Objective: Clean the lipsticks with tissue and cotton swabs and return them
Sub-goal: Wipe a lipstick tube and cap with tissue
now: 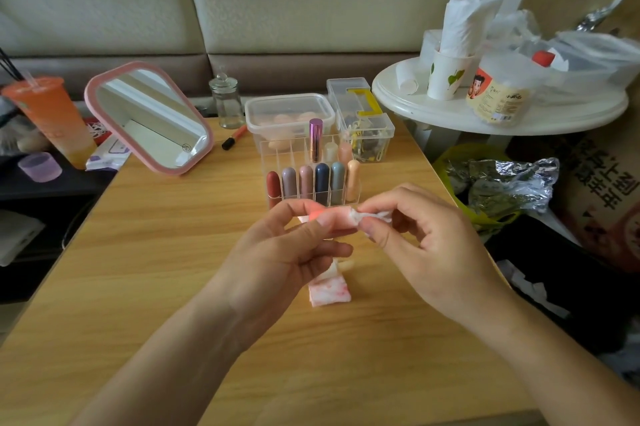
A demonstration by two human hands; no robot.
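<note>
Left hand (pixel 287 245): fingers narrowly curled, thumb and fingertips pinching a pink lipstick (pixel 337 219) held level above the near middle of the wooden table (pixel 156 252). Right hand (pixel 415 235): thumb and forefinger pinching a twisted white tissue (pixel 375 216), its tip touching the right end of the lipstick; the other fingers are loosely bent. Below the hands, flat on the table: one folded tissue pad (pixel 329 292) with red smears, and a pale rounded piece (pixel 347 265) just beside it, partly hidden, kind not discernible. Just beyond the hands: clear compartmented organizer (pixel 277 155); near row holds six capped lipsticks (pixel 306 181) upright, from left red, grey-mauve, dusty pink, navy, grey-green, peach; far row holds a tall metallic purple tube (pixel 315 140), a white tube (pixel 330 150) and a pink tube (pixel 345 150), with the left compartments unfilled. Behind it: clear lidded box (pixel 287 107) holding peach makeup sponges (pixel 284 120). To its right: clear hinged box (pixel 367 127) with a yellow handle, holding small clips. Far left of these: lidded glass jar (pixel 227 103), contents not discernible. Far right, on a round white table (pixel 433 110): paper cup (pixel 448 77) holding rolled white paper.
</note>
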